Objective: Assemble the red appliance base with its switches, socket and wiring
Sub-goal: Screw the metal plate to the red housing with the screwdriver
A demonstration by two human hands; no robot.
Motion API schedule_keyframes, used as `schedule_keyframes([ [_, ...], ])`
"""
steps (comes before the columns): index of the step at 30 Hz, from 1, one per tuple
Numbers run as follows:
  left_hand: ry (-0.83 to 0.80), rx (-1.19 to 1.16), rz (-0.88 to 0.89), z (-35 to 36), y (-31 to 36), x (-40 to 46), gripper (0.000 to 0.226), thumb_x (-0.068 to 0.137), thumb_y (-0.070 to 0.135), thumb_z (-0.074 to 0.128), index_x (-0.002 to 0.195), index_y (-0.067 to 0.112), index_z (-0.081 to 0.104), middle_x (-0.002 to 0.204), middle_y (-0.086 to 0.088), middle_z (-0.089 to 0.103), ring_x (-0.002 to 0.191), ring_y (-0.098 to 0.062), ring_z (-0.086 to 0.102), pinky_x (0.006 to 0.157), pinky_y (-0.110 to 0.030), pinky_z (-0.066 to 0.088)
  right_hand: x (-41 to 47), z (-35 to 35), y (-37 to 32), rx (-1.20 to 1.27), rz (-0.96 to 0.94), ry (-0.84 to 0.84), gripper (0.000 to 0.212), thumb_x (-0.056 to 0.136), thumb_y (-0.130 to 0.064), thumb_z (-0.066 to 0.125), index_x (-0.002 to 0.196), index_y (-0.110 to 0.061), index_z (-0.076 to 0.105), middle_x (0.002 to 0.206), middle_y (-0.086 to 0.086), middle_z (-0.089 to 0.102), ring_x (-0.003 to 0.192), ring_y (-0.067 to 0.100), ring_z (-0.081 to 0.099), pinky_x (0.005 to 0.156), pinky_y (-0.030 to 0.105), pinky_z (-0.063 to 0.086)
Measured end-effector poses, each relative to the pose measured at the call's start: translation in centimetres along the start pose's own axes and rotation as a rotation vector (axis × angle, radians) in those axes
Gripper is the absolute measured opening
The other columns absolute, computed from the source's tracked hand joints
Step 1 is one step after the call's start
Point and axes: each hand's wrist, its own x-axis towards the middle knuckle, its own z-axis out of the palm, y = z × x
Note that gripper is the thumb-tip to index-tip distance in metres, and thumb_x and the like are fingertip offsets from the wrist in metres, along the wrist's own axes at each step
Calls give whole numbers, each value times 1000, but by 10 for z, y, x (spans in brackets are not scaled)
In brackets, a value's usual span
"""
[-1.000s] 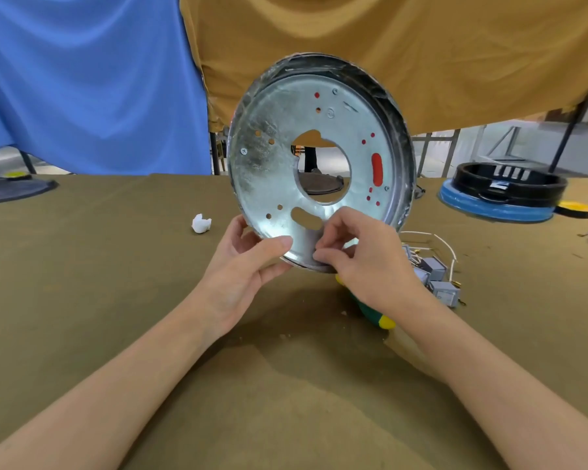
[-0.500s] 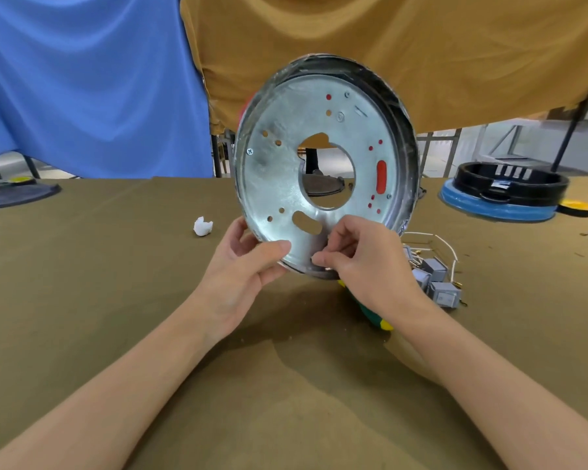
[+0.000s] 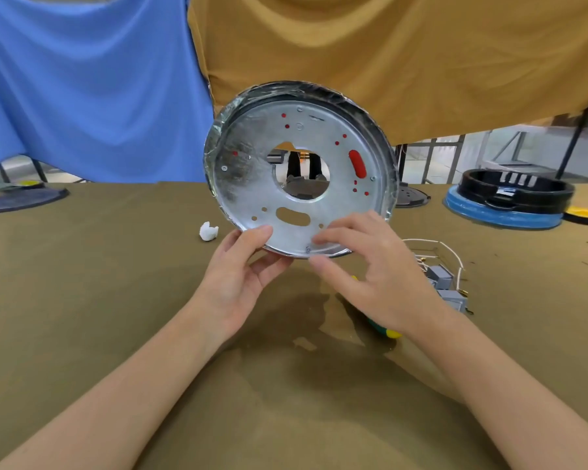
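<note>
right hand (image 3: 384, 276) hides most of a screwdriver (image 3: 389, 332).

Olive-brown cloth-covered table (image 3: 82, 300) fills near view. Far left hangs blue fabric drape (image 3: 82, 79), far right mustard-yellow fabric drape (image 3: 421, 56). Metal frame legs (image 3: 435, 157) below, daylight behind.

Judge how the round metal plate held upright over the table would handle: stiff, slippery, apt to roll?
The metal plate is likely stiff: the left hand pinches only its lower edge. Bare shiny metal may be slippery. Being round, it could roll if set on edge.
</note>
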Motion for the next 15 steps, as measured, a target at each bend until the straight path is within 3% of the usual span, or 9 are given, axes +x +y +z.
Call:
schedule_keyframes([
  [2,1,-6,1,0,1,-1,61,83,19,64,140,2,49,131,-17,64,112,-28,67,87,-34,59,-1,-1,1,-100,-35,-72,39,87,-46,67,112,-18,74,106,-3,63,103,13,52,92,26,42],
  [5,1,-2,8,-1,1,-1,63,84,18,71,140,1,48,131,-17,64,108,-26,69,85,-32,59,0,1,4,-223,-89,-103,33,84,-32,76,114,-18,74,103,1,65,99,22,55,88,39,46],
  [10,-51,28,20,-2,0,-1,59,82,21,66,137,3,52,129,-14,66,107,-25,70,84,-31,58,1,2,7,-271,-189,-57,25,84,-8,75,108,-14,77,88,6,68,82,28,61,70,42,51],
  [15,-98,57,25,-6,-1,2,51,86,24,67,133,8,57,130,-12,66,116,-29,66,90,-36,57,1,4,5,-320,-252,-43,24,82,-1,76,104,-8,77,81,7,67,75,27,60,60,44,54],
])
